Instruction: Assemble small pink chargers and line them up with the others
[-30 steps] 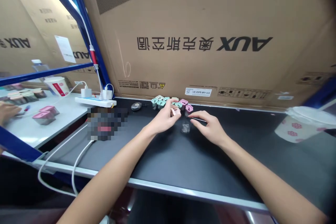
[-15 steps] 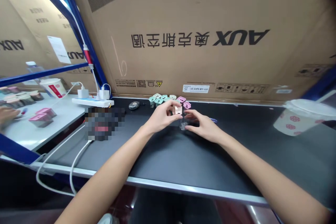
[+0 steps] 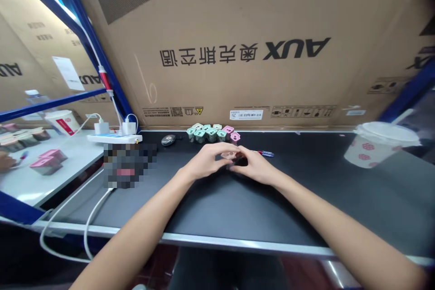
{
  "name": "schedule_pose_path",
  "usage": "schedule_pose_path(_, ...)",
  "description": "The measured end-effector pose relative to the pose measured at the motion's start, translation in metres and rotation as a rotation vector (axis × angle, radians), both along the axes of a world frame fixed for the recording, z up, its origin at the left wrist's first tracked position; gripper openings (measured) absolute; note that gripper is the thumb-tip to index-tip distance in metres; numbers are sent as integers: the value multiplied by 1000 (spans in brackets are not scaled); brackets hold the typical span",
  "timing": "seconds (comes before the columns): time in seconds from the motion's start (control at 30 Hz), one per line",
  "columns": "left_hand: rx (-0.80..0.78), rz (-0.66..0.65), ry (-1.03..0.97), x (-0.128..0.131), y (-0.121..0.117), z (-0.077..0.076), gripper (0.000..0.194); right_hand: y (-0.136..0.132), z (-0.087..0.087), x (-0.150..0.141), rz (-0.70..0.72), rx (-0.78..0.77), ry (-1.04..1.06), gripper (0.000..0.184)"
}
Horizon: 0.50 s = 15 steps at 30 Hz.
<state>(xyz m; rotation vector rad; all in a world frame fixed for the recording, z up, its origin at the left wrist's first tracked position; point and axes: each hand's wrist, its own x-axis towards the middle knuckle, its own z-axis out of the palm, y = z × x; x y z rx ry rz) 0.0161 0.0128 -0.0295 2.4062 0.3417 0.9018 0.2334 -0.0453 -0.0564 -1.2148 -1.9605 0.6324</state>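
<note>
Both hands meet over the middle of the black table. My left hand (image 3: 205, 161) is curled round a small pale pink plastic piece (image 3: 228, 156), which shows between its thumb and fingers. My right hand (image 3: 257, 166) is closed from the other side, pinching a small see-through, dark-looking plastic piece (image 3: 234, 166) against the pale one; the fingers hide most of both. Just behind the hands stand several small angular mint-green and cream cases (image 3: 211, 133) and two pink cases (image 3: 234, 136). A screwdriver (image 3: 267, 153) with a blue clear handle lies behind my right hand.
A lidded paper cup (image 3: 377, 145) with a straw stands at right. At left are a power strip (image 3: 113, 138), a blurred-out dark object (image 3: 125, 167) with white cables, and a round black object (image 3: 168, 140). A large cardboard box (image 3: 217, 86) walls the back. A person's hand (image 3: 6, 161) shows far left.
My hands have come together, bringing the pale pink piece and the see-through piece into contact. The pale piece is now more hidden by fingers. The view has shifted slightly.
</note>
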Motion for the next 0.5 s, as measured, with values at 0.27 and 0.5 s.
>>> schedule_pose_path(0.27,87,-14,-12,6,7,-16,32,0,2,2,8,-22,4,38)
schedule_pose_path(0.5,78,1,13,0,-2,-9,31,-2,6,4,1,-44,-16,31)
